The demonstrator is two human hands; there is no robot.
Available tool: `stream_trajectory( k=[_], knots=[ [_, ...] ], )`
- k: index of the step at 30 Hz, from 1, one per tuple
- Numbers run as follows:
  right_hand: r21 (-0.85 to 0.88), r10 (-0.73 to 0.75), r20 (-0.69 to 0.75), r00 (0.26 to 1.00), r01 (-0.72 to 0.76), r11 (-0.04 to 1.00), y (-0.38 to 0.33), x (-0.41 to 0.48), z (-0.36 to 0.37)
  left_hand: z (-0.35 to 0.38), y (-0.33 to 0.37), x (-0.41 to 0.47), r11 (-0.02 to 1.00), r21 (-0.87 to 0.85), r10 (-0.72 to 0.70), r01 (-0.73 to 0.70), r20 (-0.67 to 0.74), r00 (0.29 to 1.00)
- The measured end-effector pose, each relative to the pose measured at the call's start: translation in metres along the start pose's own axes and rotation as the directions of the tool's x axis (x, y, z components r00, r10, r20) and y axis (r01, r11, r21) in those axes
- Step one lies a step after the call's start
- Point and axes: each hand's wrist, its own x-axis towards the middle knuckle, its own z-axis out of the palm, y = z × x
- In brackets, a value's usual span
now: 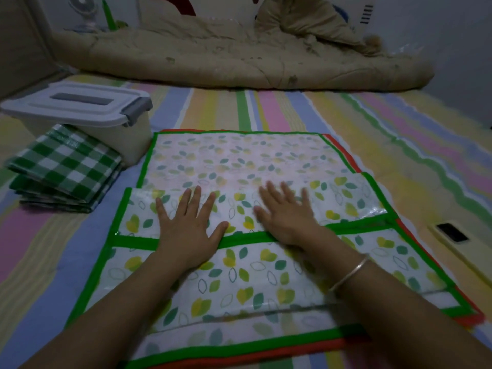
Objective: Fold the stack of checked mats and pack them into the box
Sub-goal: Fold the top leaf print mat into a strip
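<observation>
A leaf-patterned mat (239, 161) with green edging lies spread in front of me on the striped bed, its near part folded up over itself. My left hand (189, 225) and my right hand (285, 214) press flat on the folded flap with fingers spread. Beneath it show the edges of other mats, one with a red border (343, 150). A pile of folded green-and-white checked mats (64, 166) sits at the left. Behind that pile stands the white plastic box (77, 105) with its lid shut and grey clasps.
A rumpled beige quilt (239, 57) and a pillow lie across the far end of the bed. A phone (452, 233) rests on the sheet at the right. A small fan (85, 12) stands at the back left beside the wall.
</observation>
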Motion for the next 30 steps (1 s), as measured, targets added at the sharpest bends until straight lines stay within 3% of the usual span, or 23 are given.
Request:
stream_trajectory(
  k=[5, 9, 14, 16, 18, 20, 22, 25, 27, 30],
  knots=[
    [0.045, 0.311, 0.003, 0.95, -0.311, 0.949, 0.085, -0.019, -0.004, -0.004, -0.002, -0.002, 1.0, -0.022, 0.008, -0.008, 0.022, 1.0],
    [0.07, 0.31, 0.004, 0.951, -0.309, 0.948, 0.089, -0.022, -0.001, -0.014, -0.012, -0.001, 0.998, -0.066, 0.018, -0.012, 0.097, 0.995],
    [0.078, 0.313, -0.015, 0.95, -0.311, 0.947, 0.088, -0.023, 0.002, -0.028, -0.044, -0.002, 0.968, -0.128, -0.204, 0.214, 0.081, 0.976],
    [0.08, 0.317, -0.007, 0.948, -0.316, 0.945, 0.088, -0.023, 0.001, -0.033, -0.044, -0.001, 0.959, -0.133, -0.238, 0.25, 0.098, 0.966],
    [0.086, 0.316, 0.0, 0.949, -0.315, 0.945, 0.088, -0.023, 0.0, -0.044, -0.034, -0.003, 0.964, -0.138, -0.226, 0.227, 0.025, 0.974],
    [0.106, 0.312, 0.013, 0.95, -0.311, 0.944, 0.09, -0.021, -0.001, -0.059, -0.013, -0.017, 0.973, -0.222, -0.095, 0.063, -0.139, 0.986],
    [0.142, 0.31, 0.015, 0.951, -0.309, 0.94, 0.091, -0.02, -0.003, -0.076, 0.015, -0.043, 0.912, -0.356, 0.117, -0.203, -0.249, 0.961],
    [0.2, 0.314, -0.06, 0.947, -0.297, 0.934, 0.09, -0.02, -0.01, -0.081, 0.05, -0.08, 0.786, -0.371, 0.435, -0.494, -0.236, 0.869],
    [0.165, 0.282, -0.192, 0.94, -0.252, 0.954, 0.083, -0.026, -0.014, -0.075, 0.057, -0.092, 0.736, -0.369, 0.54, -0.567, -0.184, 0.821],
    [0.069, 0.052, -0.406, 0.912, -0.026, 0.997, 0.059, -0.039, -0.021, -0.067, 0.051, -0.098, 0.739, -0.439, 0.541, -0.512, -0.066, 0.838]
  ],
)
